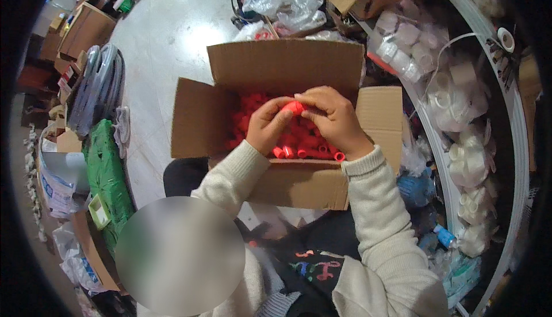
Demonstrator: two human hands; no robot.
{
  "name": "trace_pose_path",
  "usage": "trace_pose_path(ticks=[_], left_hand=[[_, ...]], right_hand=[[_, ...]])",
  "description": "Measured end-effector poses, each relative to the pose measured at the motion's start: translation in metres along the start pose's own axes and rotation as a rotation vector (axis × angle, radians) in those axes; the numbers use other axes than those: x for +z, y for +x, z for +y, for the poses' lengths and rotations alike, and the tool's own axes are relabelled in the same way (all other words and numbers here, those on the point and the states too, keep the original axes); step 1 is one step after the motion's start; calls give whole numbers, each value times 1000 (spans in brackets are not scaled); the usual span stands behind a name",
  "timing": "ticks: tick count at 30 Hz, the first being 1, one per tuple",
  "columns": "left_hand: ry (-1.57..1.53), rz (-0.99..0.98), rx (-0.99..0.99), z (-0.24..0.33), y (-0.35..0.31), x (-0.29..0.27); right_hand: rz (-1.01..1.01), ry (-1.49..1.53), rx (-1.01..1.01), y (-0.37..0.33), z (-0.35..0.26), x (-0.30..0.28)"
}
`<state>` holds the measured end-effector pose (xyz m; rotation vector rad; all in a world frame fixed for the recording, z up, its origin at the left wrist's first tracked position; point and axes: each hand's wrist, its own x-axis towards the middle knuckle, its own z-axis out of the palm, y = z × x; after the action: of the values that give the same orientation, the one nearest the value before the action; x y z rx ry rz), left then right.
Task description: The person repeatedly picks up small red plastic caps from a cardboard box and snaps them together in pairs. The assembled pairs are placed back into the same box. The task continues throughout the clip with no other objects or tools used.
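An open cardboard box (282,61) stands in front of me with its flaps folded outward. Many small red plastic pipe fittings (307,144) fill it, some showing round open ends. Above them, my left hand (267,124) and my right hand (334,118) meet over one red fitting (295,107). Fingers of both hands pinch it from either side. Part of that fitting is hidden behind my fingertips, so its full shape does not show.
To the left lie coiled grey hoses (95,87) and a long green wrapped bundle (106,173). Clear plastic bags (287,3) are heaped beyond the box. A metal shelf edge (440,161) curves along the right, beside bags of white fittings (460,98).
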<state>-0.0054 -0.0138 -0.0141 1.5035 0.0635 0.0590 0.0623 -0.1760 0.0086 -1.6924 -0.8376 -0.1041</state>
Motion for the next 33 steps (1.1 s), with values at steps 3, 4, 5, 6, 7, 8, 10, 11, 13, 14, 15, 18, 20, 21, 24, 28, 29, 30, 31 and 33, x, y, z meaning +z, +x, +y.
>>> trace_pose_path(ticks=[3,4,5,6,7,8,10,11,13,14,15,18,20,21,24,28,29,30,31,33], left_hand=[[109,-1,157,-4,3,-3],[93,-3,214,-7,3,-3],[77,-1,216,-16,4,-6],[65,2,216,-23,6,-8],[119,-23,251,-22,9,-5],[188,-20,272,-17,4,-12],[284,-42,266,-15,2,-11],[190,-42,205,-15,3,-9],[3,-43,58,-15,0,-6],[-76,-29,29,-17,-2,-5],[-154,-15,0,-19,-3,-5],[-15,6,96,-22,-3,-6],[47,0,94,-20,-4,-5],[2,-10,33,-17,-6,-4],[-60,-29,-33,-13,-5,-1],[-109,-30,-6,-18,-5,-4],[-87,-33,5,-18,-5,-4],[-65,-35,15,-18,-4,-4],[-42,-37,24,-18,-3,-4],[-102,-54,-25,-19,-5,-5]], right_hand=[[-47,-49,89,4,-5,-1],[-56,-54,130,4,-8,-1],[7,-50,144,4,-11,2],[67,-38,159,3,-11,6],[73,3,235,2,-12,5],[52,67,309,4,-14,12],[10,82,357,-3,-10,12],[-4,76,395,-2,-8,11],[-37,74,491,-2,-9,10],[-42,71,451,-4,-9,10],[-45,68,411,-6,-9,11],[-62,39,418,-8,-6,11],[-145,-34,518,-8,-4,7],[-220,-94,592,-5,-4,2],[-169,-116,590,-8,0,3],[86,-59,172,-2,-18,7],[56,-40,147,-3,-16,6],[26,-21,123,-3,-12,6],[-4,-1,99,-4,-10,6],[-11,-7,362,-4,-13,7]])
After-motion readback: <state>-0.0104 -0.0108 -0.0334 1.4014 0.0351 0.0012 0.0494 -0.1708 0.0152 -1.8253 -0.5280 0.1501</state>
